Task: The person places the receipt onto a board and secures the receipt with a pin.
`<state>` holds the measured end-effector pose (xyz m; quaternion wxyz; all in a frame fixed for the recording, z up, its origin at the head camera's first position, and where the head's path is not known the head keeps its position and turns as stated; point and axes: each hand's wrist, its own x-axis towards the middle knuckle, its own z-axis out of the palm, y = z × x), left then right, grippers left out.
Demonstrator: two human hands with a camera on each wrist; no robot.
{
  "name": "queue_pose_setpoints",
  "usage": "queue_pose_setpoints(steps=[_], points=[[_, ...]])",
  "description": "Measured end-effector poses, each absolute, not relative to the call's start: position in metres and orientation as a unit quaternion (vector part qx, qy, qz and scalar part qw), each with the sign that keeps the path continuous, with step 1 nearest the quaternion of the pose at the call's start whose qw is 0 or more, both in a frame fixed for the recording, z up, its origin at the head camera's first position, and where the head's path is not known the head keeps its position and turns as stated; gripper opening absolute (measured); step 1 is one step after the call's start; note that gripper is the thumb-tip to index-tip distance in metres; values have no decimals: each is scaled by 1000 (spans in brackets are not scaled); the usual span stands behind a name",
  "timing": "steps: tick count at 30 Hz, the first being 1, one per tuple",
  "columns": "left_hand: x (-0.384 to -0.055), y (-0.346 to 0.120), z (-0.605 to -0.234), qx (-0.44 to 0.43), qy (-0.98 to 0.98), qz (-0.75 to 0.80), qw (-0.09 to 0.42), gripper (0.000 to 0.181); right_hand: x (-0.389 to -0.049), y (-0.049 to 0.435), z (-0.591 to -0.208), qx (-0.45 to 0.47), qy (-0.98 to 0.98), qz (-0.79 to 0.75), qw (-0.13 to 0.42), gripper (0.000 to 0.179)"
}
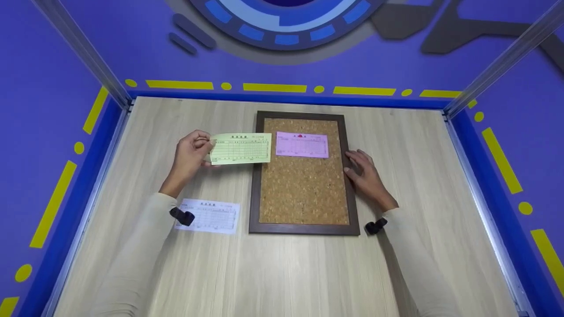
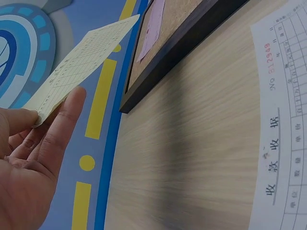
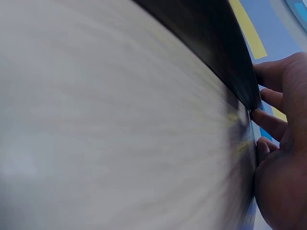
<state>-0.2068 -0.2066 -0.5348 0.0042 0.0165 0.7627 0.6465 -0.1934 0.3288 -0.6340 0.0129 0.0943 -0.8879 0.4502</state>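
Observation:
My left hand (image 1: pixel 192 152) pinches a pale yellow-green receipt slip (image 1: pixel 241 149) by its left end, thumb on top. The slip is held above the table, its right end over the left edge of a cork board (image 1: pixel 304 193) with a dark brown frame. In the left wrist view the slip (image 2: pixel 81 67) is tilted, clear of the board. A pink receipt slip (image 1: pixel 302 147) lies on the upper cork, with a red pushpin (image 1: pixel 300 136) at its top edge. My right hand (image 1: pixel 365 176) touches the frame's right side with its fingertips and thumb.
A white receipt slip (image 1: pixel 216 216) lies on the wood-grain table (image 1: pixel 282 273), left of the board and partly under the left wrist's black camera (image 1: pixel 182 216). Blue-purple walls (image 1: pixel 282 66) with yellow marks enclose the table's back and sides.

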Motion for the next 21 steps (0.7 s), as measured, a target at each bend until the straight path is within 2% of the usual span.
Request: queue_pose_setpoints(steps=[6, 21], points=[[-207, -203, -535, 4, 746, 665, 13, 15, -193, 329, -634, 96, -889, 448, 13, 52], [-203, -187, -537, 7, 749, 662, 22, 18, -192, 325, -631, 78, -894, 442, 4, 52]])
